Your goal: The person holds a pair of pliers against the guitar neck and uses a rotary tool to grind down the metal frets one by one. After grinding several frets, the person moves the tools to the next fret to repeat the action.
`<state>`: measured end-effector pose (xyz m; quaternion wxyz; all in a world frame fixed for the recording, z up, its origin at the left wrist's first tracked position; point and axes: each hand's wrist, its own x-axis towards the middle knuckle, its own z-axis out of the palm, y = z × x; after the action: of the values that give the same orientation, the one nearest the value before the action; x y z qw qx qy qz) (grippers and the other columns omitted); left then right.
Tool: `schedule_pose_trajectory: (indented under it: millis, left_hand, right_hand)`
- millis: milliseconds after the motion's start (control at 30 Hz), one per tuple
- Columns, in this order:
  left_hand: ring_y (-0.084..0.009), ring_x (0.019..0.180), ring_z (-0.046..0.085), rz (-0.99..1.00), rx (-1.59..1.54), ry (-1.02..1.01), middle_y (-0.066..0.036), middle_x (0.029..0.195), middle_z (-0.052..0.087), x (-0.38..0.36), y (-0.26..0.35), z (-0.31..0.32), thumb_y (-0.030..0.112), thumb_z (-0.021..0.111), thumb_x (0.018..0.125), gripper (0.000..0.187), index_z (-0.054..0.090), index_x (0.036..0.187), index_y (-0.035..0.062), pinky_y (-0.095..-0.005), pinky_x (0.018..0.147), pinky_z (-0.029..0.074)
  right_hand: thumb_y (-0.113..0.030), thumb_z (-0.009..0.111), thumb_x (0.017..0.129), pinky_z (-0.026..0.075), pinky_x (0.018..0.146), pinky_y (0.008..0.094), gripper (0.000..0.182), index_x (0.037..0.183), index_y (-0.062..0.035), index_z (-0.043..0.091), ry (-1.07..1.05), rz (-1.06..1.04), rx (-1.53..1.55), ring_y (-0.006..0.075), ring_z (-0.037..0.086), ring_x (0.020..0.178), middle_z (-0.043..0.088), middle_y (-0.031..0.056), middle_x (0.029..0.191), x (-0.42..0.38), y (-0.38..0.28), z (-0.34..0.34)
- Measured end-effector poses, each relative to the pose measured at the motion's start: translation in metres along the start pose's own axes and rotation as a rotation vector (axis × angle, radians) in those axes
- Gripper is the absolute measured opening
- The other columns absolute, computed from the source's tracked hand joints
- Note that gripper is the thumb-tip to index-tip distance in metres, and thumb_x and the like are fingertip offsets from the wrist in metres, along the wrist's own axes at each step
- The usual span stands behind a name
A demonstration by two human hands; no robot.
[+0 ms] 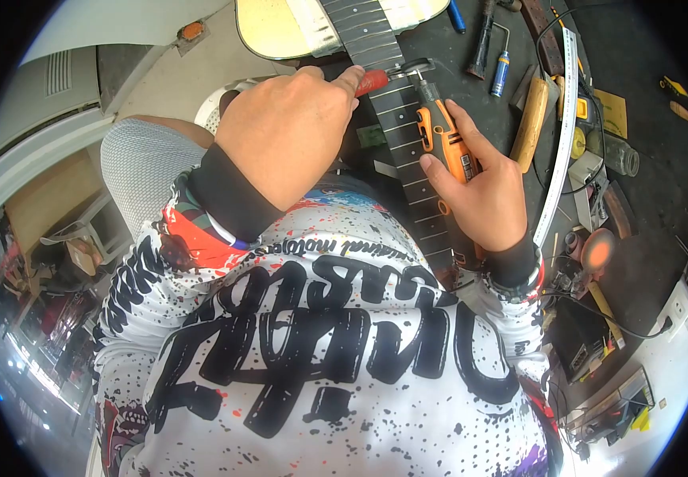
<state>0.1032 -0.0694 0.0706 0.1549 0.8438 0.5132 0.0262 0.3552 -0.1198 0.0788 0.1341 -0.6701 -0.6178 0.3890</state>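
My left hand [292, 119] is closed around the red handle of a hand tool that looks like pliers [373, 82]. Its metal head lies at the tip of an orange and black hand-held power tool [457, 147], shaped like a rotary tool. My right hand [483, 187] wraps that power tool's body, thumb on one side and fingers on the other. Beneath both tools runs a guitar's dark fretboard [413, 167] with pale dots. The guitar's light body [276, 28] lies at the far end, partly cut off by the frame.
Along the right lie a long steel ruler [557, 143], a wooden-handled tool [531, 123], a blue tube [501, 74] and a hammer-like tool [482, 40]. A glass jar [624, 155] and a black cable [638, 332] are farther right. A white power strip [678, 310] sits near the edge.
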Motion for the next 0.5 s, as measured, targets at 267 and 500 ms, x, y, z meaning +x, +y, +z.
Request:
schedule_pose_trajectory:
  millis: [267,500]
  left_hand:
    - [-0.0414,0.075,0.073,0.013,-0.01,0.01,-0.018,0.087,0.074,-0.0008,-0.0007,0.0032,0.028,0.068,0.105,0.037,0.073,0.138,0.0126,-0.0514,0.068,0.058]
    - [-0.0414,0.075,0.072,-0.009,-0.021,0.002,-0.019,0.089,0.073,0.0022,0.0058,0.0007,0.028,0.068,0.106,0.038,0.073,0.14,0.0121,-0.0503,0.068,0.058]
  right_hand:
    - [-0.025,0.085,0.088,0.061,0.077,0.0439,0.07,0.153,-0.0088,0.063,0.028,-0.085,-0.004,0.0415,0.078,0.083,0.078,0.0249,0.096,-0.004,-0.0008,0.0076]
    - [-0.025,0.084,0.089,0.06,0.078,0.0446,0.071,0.154,-0.0092,0.061,0.044,-0.055,-0.021,0.0438,0.076,0.085,0.078,0.0244,0.097,-0.0018,0.0052,-0.0007]
